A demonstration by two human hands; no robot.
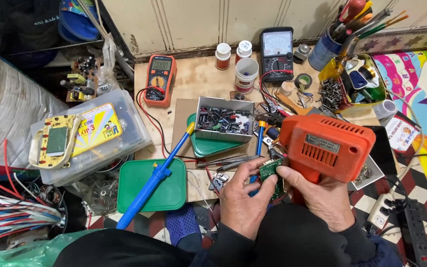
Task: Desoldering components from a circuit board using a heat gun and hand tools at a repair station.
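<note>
My left hand [243,198] pinches a small green circuit board [270,170] by its lower edge, low in the middle of the view. My right hand [322,195] grips the handle of an orange soldering gun [327,146], and its thumb rests against the board's right side. The gun's body points left, with its tip over the board. A blue desoldering pump [155,178] lies diagonally to the left, across a green lid [174,190].
A grey tin of capacitors [223,119] sits on a green tray ahead. An orange digital multimeter [159,79], a black analog meter [277,52], small jars, a can of tools [329,44] and a yellow parts bin [354,89] crowd the wooden board. A power strip [413,230] lies at right.
</note>
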